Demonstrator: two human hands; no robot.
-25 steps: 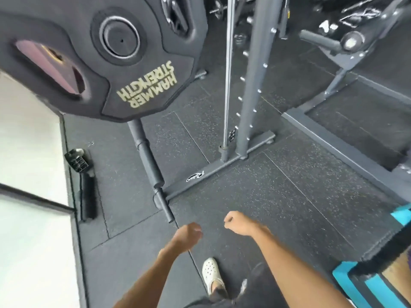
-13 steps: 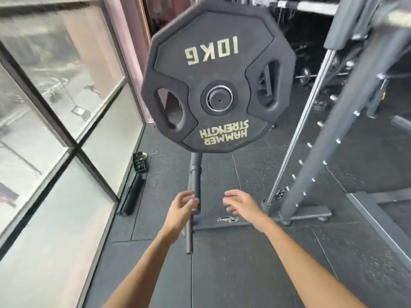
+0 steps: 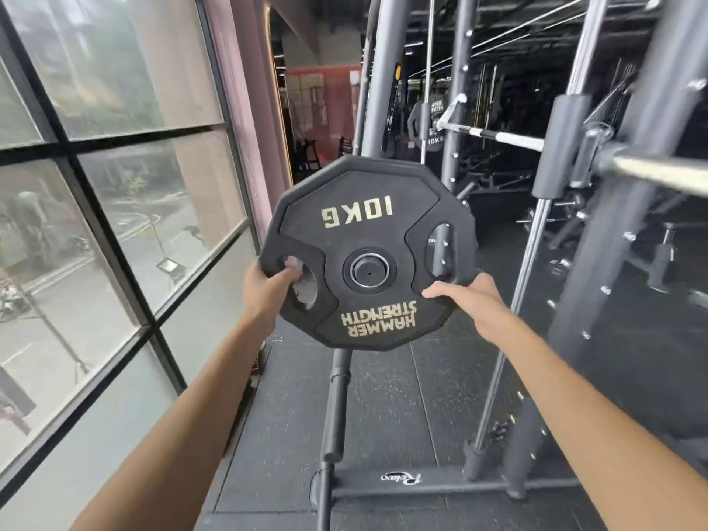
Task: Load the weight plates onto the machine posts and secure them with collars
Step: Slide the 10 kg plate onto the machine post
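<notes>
Head view: your left hand curls round the left edge of the black, many-sided rubber weight plate. Your right hand clasps its lower-right rim.

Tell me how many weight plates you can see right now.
2. A 10 kg plate on the near post, held by the left hand and right hand; a second plate farther back at the far end of the barbell. Dark background may hide more.
</notes>
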